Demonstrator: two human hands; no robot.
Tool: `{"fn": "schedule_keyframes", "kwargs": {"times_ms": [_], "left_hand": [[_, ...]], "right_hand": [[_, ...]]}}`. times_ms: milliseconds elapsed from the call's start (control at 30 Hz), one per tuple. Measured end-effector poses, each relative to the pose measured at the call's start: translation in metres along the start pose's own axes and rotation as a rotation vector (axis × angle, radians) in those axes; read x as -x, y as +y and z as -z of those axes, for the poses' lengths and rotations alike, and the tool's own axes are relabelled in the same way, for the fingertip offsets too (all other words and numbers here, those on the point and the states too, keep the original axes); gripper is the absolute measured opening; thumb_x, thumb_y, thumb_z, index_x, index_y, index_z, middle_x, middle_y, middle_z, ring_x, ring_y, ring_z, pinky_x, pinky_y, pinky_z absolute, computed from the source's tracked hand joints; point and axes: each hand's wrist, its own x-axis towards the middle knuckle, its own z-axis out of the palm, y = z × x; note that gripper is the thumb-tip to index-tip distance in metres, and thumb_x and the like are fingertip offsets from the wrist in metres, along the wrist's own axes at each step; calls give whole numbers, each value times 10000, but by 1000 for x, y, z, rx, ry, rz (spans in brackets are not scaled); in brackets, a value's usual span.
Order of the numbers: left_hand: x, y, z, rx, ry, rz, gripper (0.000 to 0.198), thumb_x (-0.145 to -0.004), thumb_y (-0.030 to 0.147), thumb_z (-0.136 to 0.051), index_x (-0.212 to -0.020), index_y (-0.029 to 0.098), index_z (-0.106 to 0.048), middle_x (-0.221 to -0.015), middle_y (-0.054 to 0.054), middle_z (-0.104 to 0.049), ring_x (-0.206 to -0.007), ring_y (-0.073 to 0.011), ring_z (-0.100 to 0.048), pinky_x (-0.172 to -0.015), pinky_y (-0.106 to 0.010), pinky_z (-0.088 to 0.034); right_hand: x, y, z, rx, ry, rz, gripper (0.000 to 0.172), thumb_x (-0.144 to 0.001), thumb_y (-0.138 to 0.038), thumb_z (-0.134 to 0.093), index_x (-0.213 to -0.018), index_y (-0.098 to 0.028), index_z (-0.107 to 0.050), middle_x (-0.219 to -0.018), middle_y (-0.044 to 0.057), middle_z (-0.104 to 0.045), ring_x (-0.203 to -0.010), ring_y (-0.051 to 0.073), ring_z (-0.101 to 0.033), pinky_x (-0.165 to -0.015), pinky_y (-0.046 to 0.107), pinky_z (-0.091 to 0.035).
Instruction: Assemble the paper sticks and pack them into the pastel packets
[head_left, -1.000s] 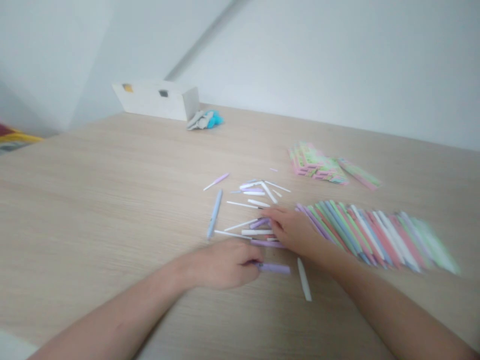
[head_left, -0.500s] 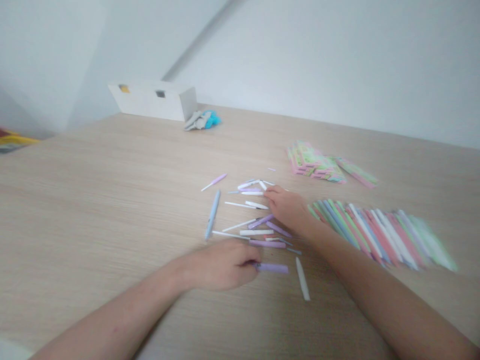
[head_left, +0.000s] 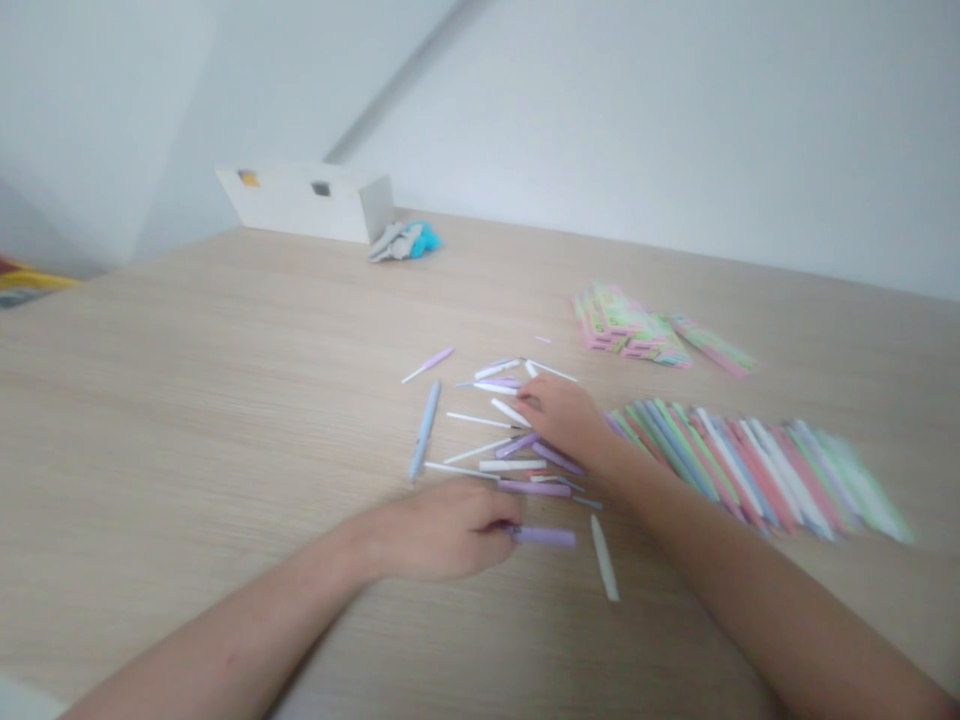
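My left hand (head_left: 457,528) is closed around one end of a purple pen barrel (head_left: 546,537), which sticks out to the right from thumb and fingers. Among loose pen parts my right hand (head_left: 561,408) reaches down, its fingers pinched; what they hold, if anything, is hidden. Close to its fingertips are a white pen barrel (head_left: 508,411) and another white piece (head_left: 496,389). Below lie thin white refills (head_left: 478,450), a white barrel (head_left: 512,465) and a purple barrel (head_left: 534,488). A blue pen (head_left: 425,430) lies left of these, a whitish tapered barrel (head_left: 604,560) to the right.
A slanted row of coloured pens (head_left: 757,465) covers the right side, partly behind my right forearm. Pink and green packets (head_left: 626,325) are stacked farther back. A white box (head_left: 300,205) stands at the far left, with a crumpled grey and blue item (head_left: 406,241) beside it.
My right hand has shifted slightly down and its fingers have curled. The white barrel near its fingertips has turned to a steeper slant. My left hand stays in place with the purple barrel.
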Motion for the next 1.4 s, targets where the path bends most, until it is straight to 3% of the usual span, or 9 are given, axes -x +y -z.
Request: {"fn": "schedule_keyframes", "kwargs": {"times_ms": [300,500,700,833,1133,1300,1400], "left_hand": [[0,-1,-1,3,0,16,130,-798,167,-442,-724,172,-549,-656,9,-555,-593,-120,-484,-535,-230,-324],[0,-1,-1,15,4,11,138,-801,168,-432,-726,174,-547,-672,11,-559,-611,-118,-484,-562,-227,-340],[-1,-5,1,162,-31,48,124,-791,170,-429,-709,176,-523,-621,33,-524,-568,-103,-471,-524,-217,-335],[-1,-9,1,257,-40,77,135,-778,188,-442,-688,168,-541,-629,24,-529,-582,-110,-483,-525,-219,-349],[-6,-14,-2,456,-7,96,140,-760,167,-434,-749,144,-572,-637,15,-556,-490,-75,-478,-459,-188,-359],[-9,-18,-2,523,82,138,138,-792,239,-473,-793,144,-573,-525,50,-470,-425,-62,-421,-391,-164,-303],[-11,-23,-3,628,140,147,183,-815,296,-471,-786,139,-560,-567,34,-497,-420,-60,-415,-362,-166,-279]], "right_hand": [[-12,-6,1,-69,-33,-93,262,-834,-398,-532,-860,-192,-691,-880,55,-702,-852,188,-619,-738,265,-423],[-22,-11,-1,-44,-56,-138,187,-802,-297,-539,-811,-194,-695,-834,52,-715,-786,181,-627,-662,245,-418],[-20,-13,3,-38,-88,-138,236,-809,-311,-507,-751,-181,-695,-779,66,-713,-729,176,-620,-629,236,-406],[-6,-10,11,-149,-27,-145,206,-785,-269,-513,-719,-171,-682,-736,42,-699,-705,162,-611,-626,235,-401],[59,-33,39,-807,-41,-453,167,-756,-277,-553,-821,-149,-640,-686,13,-685,-585,120,-596,-531,210,-425],[80,-48,44,-952,-29,-509,193,-769,-262,-546,-889,-153,-650,-606,-16,-634,-436,71,-468,-431,194,-341],[83,-50,40,-1047,-16,-524,179,-762,-231,-545,-895,-158,-641,-649,-11,-653,-389,48,-399,-403,191,-290]]}}
